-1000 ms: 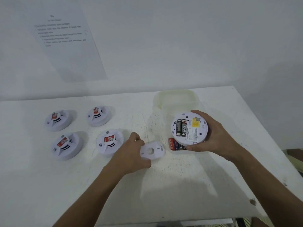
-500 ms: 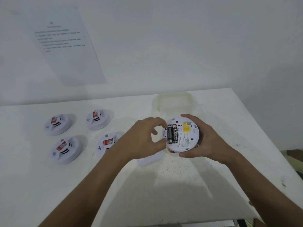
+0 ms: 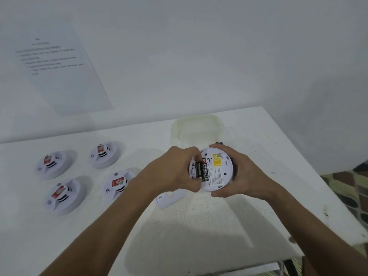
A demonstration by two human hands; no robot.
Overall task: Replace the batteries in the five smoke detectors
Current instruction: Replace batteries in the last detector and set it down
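My right hand (image 3: 243,172) grips a white round smoke detector (image 3: 218,172) held above the table, its back turned up toward me. Two black batteries (image 3: 203,171) lie in its open compartment beside a yellow label. My left hand (image 3: 177,170) has its fingertips curled onto the left battery at the detector's left edge. The detector's white mounting plate (image 3: 171,198) lies on the white table (image 3: 189,236) just below my left hand. Several other smoke detectors stand at the left, such as the nearest one (image 3: 117,184) and one in the far row (image 3: 103,154).
A translucent plastic container (image 3: 197,129) sits at the back of the table behind my hands. A printed sheet (image 3: 53,62) hangs on the wall at the left. The table's right edge drops off to a patterned floor (image 3: 348,192).
My left hand set the mounting plate down on the table and came up to the batteries in the detector. My right hand drew the detector slightly left and nearer.
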